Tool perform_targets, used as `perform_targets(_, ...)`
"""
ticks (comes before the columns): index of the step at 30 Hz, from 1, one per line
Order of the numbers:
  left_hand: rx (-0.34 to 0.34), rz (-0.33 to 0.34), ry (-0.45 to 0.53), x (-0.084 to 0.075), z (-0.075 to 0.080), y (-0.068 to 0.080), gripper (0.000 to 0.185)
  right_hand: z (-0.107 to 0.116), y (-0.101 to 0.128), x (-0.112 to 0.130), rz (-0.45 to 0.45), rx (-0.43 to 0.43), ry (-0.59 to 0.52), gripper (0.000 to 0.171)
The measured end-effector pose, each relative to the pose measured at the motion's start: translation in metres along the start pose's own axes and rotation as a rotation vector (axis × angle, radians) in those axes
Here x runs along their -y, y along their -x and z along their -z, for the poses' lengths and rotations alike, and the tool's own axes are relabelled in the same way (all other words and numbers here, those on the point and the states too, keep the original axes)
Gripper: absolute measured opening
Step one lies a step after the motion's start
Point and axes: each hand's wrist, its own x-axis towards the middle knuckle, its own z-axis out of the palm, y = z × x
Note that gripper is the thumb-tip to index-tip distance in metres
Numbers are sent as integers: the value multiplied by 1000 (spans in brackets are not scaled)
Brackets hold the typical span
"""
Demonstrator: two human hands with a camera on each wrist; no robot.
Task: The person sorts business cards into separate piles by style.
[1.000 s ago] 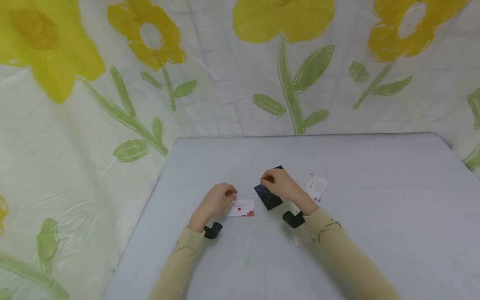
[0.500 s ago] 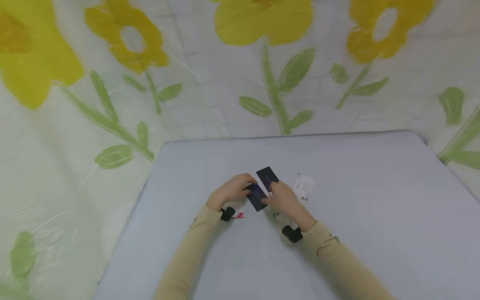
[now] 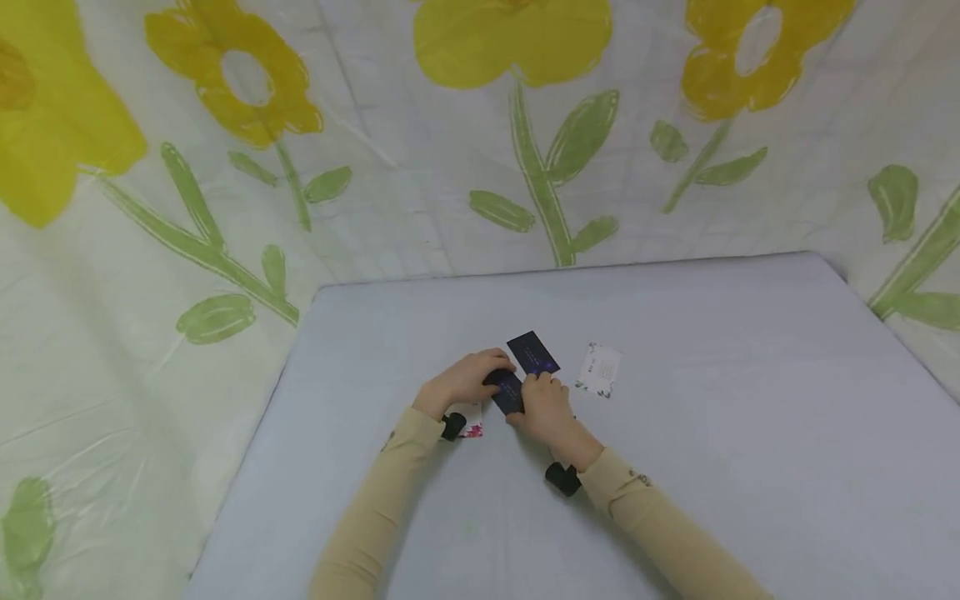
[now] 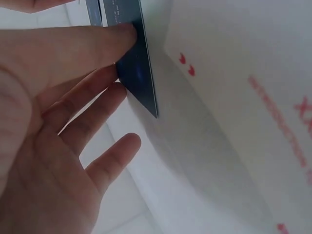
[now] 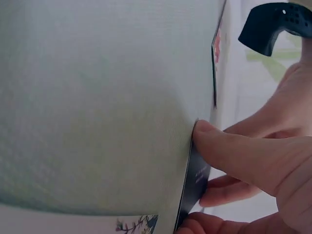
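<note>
My left hand (image 3: 467, 380) pinches the upper left part of a dark blue business card (image 3: 508, 392), thumb on its face in the left wrist view. At the same card's right side is my right hand (image 3: 549, 408); in the right wrist view its thumb (image 5: 214, 141) presses the edge, with curled fingers at the card's other end. A second dark business card (image 3: 532, 352) lies just beyond, close to the right fingertips. Under the left wrist, a white business card with red flowers (image 3: 472, 417) is partly hidden.
A white business card with leafy corners (image 3: 598, 369) lies to the right on the pale tabletop (image 3: 712, 400). Another white card with a floral corner (image 5: 73, 223) shows low in the right wrist view. Behind the table hangs a flower-printed sheet (image 3: 420, 200).
My left hand has moved right from the white card to the nearer dark card and grips it. My right hand has come down and nearer, uncovering the farther dark card. The head view has shifted.
</note>
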Motion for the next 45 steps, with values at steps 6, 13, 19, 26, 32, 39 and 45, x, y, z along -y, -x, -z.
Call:
perform_targets(6, 0, 11, 20, 1, 4, 7, 36, 5, -6, -6, -47, 86, -141, 56)
perform_targets(13, -110, 82, 106, 6, 1, 11, 30, 9, -9, -15, 15, 27, -314, 40)
perform_targets(19, -342, 54, 260, 6, -1, 13, 11, 18, -16, -28, 75, -80, -447, 12)
perform_targets(26, -398, 82, 451, -7, -2, 17, 14, 36, -21, -50, 50, -35, -574, 11)
perform_targets(32, -324, 97, 428, -14, -10, 23, 15, 36, -20, -57, 31, 85, -581, 14)
perform_targets(39, -321, 172, 364, -19, -21, 24, 14, 23, -19, -55, 16, 91, -532, 15)
perform_targets(45, -335, 185, 255, -24, -26, 22, 13, 21, -18, -50, 17, 72, -438, 16)
